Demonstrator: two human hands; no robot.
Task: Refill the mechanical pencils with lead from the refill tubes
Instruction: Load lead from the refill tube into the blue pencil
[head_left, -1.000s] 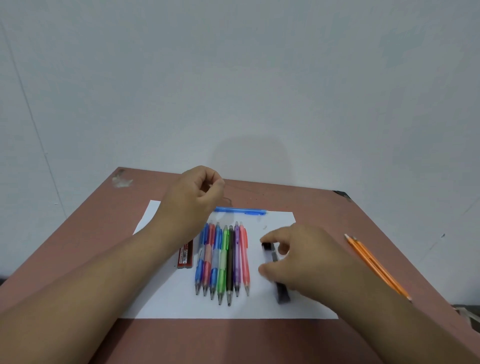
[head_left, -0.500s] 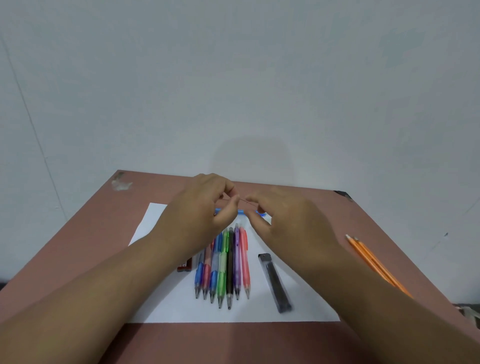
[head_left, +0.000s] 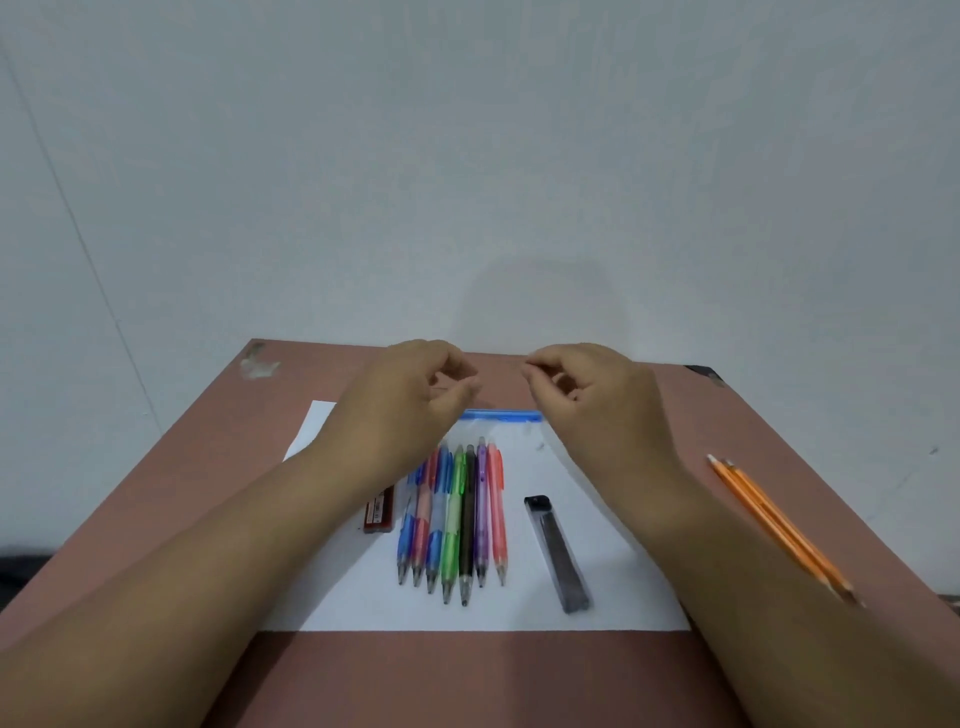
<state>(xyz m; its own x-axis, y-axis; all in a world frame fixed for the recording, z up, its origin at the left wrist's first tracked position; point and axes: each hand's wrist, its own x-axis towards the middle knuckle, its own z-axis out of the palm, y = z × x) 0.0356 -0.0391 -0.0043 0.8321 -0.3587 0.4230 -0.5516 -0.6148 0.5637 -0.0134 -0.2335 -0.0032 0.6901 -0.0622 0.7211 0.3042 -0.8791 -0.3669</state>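
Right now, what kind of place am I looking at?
Probably a plain desk set up for a stationery job: a reddish table against a bare wall, with mechanical pencils lined up on white paper.

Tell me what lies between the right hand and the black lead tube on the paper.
Nothing visible does. The right hand is raised past the far end of the paper; the black lead tube lies uncovered nearer the person, apart from the row of mechanical pencils to its left.

Soft, even light is falling from the front, casting a faint rounded shadow on the wall (head_left: 545, 296). The bench (head_left: 208, 467) edges are bowing from wide-angle distortion. Fingers (head_left: 457, 364) are looking slightly soft; no glare.
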